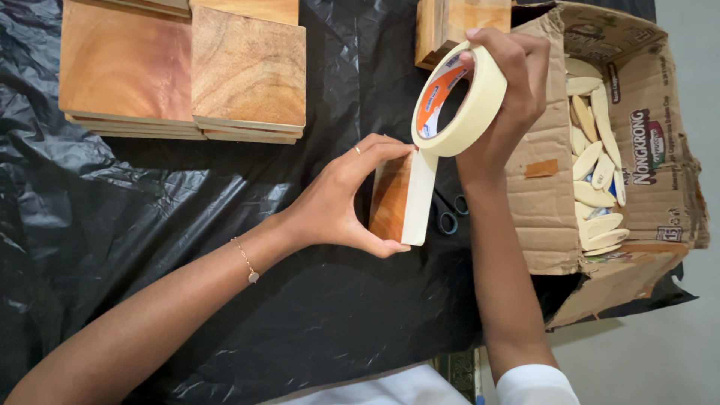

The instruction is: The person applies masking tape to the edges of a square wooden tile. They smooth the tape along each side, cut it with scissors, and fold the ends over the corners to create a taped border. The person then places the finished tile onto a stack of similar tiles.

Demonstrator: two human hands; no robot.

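My left hand (341, 199) grips a small stack of square wooden boards (391, 196) standing on edge over the black plastic sheet (150, 225). A strip of cream masking tape (420, 196) runs down the stack's edge. My right hand (504, 97) holds the roll of masking tape (457, 101) just above the stack, and the strip is still joined to the roll.
Stacks of square wooden boards (247, 71) lie at the top left, and another wooden stack (450, 22) sits at the top centre. An open cardboard box (637, 135) on the right holds several pale oval wooden pieces. Scissor handles (450, 217) peek out behind the held stack.
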